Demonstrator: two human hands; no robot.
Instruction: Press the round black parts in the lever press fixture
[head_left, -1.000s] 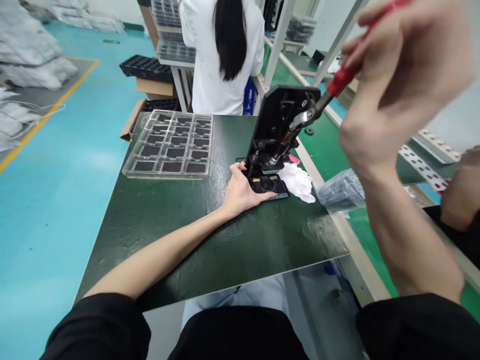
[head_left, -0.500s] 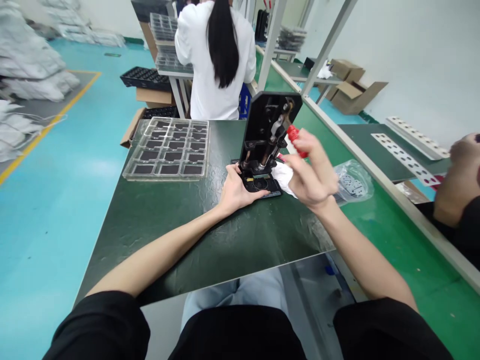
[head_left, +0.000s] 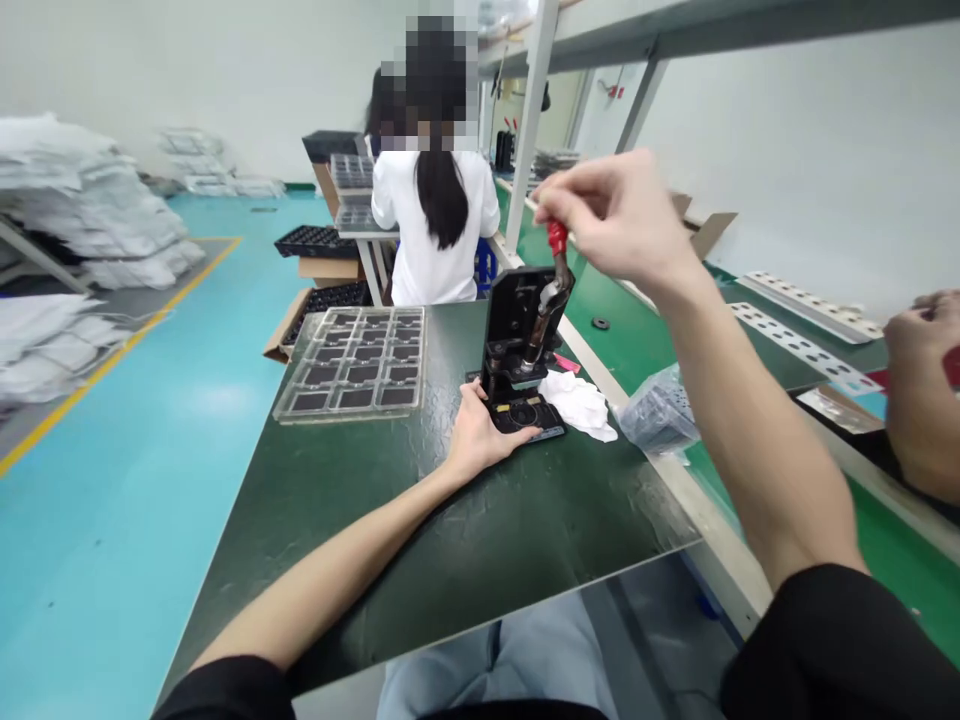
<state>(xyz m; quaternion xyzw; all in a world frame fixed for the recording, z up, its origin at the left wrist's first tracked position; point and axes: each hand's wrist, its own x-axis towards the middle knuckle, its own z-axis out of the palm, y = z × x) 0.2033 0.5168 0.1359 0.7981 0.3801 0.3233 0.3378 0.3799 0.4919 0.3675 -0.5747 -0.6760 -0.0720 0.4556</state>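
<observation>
A black toggle-clamp press (head_left: 517,330) stands upright on the green table, its red lever handle (head_left: 556,237) pointing up. Around the top of that handle, the fingers of my right hand (head_left: 619,215) are closed. Low on the press, my left hand (head_left: 484,430) grips the left side of its base (head_left: 529,412), thumb laid along the front edge. A flat dark part with a circular outline lies on the base under the clamp. Beside the press on the right is a crumpled white cloth (head_left: 577,403), with a small pink item (head_left: 567,364) behind it.
To the left lies a clear compartment tray (head_left: 356,362) holding dark flat pieces. A plastic bag of small parts (head_left: 660,410) sits right, near the white rail (head_left: 720,530). Another person (head_left: 435,220) is seated ahead; a co-worker's hand (head_left: 926,370) shows at far right.
My right hand has raised the red handle from a sideways slant to upright. The left hand stays on the base. The camera view has tilted up.
</observation>
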